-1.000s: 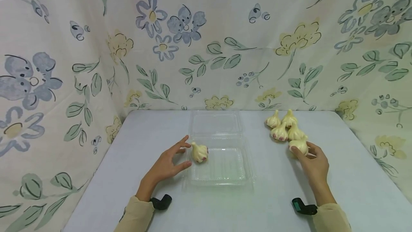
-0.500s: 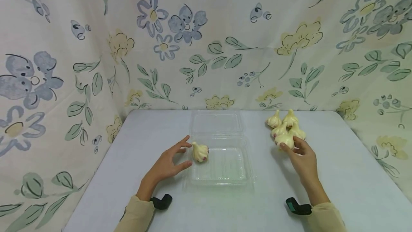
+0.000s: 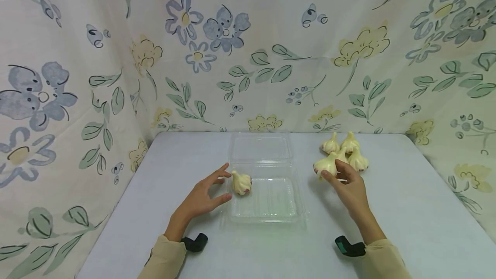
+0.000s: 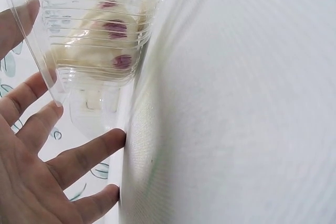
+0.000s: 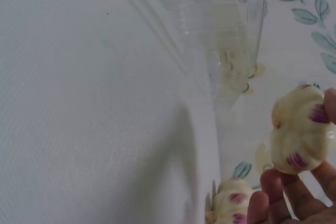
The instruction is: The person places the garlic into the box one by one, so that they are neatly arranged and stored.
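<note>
A clear plastic clamshell box [image 3: 267, 197] lies open on the table, its lid folded back. One garlic bulb [image 3: 242, 183] sits in the box's left side; through the clear wall the left wrist view shows its purple patches. My left hand [image 3: 203, 193] is beside the box's left edge with fingers spread, its fingertips at the rim. In my right hand [image 3: 350, 190] a second garlic bulb [image 3: 325, 165] is pinched between thumb and fingers, raised above the table in the right wrist view. Several more garlic bulbs [image 3: 350, 143] stand clustered behind that hand.
The white table [image 3: 155, 249] reaches back to a floral curtain [image 3: 240, 76], which also hangs along both sides. A black wrist camera [image 3: 195, 243] is strapped to the left wrist, another camera [image 3: 349, 246] to the right.
My right hand has carried its garlic bulb left, from the right front of the cluster to its left side, toward the box. The left hand has stayed in place.
</note>
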Demonstrator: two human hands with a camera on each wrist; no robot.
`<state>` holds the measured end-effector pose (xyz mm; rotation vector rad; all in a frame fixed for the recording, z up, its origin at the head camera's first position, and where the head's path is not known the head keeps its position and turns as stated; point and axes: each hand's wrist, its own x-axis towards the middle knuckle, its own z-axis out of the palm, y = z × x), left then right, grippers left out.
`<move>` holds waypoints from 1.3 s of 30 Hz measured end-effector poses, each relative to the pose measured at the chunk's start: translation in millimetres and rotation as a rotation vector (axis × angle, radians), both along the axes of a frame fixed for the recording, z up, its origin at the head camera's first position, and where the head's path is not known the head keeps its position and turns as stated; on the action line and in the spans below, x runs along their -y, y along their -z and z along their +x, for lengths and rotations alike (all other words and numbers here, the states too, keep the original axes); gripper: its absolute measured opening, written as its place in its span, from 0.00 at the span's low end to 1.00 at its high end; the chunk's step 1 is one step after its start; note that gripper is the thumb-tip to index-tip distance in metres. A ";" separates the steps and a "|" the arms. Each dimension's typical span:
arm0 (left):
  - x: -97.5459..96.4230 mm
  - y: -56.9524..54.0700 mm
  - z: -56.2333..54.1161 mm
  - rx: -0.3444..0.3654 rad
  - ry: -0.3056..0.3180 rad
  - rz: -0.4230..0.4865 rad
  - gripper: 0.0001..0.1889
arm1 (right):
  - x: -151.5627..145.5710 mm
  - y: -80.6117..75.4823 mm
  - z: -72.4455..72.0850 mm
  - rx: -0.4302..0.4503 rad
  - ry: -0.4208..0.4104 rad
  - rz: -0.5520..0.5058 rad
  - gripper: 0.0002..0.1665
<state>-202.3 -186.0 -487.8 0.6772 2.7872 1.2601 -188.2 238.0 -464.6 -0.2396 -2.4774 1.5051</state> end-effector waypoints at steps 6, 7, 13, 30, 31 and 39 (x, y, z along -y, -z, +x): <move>0.1 1.1 0.0 0.001 0.005 0.000 0.37 | 11.4 -2.5 -1.6 -0.090 -0.098 0.005 0.33; 0.3 1.5 0.0 0.000 0.005 -0.001 0.37 | 13.2 -2.9 -2.0 -0.101 -0.109 0.004 0.32; 0.9 2.9 -0.7 -0.004 0.002 0.002 0.39 | 21.7 -6.0 -4.1 -0.127 -0.140 -0.009 0.32; 0.9 1.0 0.2 0.008 -0.003 0.004 0.41 | 53.7 -8.7 -0.1 -0.157 -0.253 0.003 0.31; 1.0 1.1 0.3 0.009 -0.004 0.001 0.42 | 56.0 -8.5 0.7 -0.157 -0.260 0.010 0.31; 0.9 1.0 1.2 0.019 -0.005 0.005 0.43 | 69.8 -4.5 4.8 -0.209 -0.330 0.095 0.32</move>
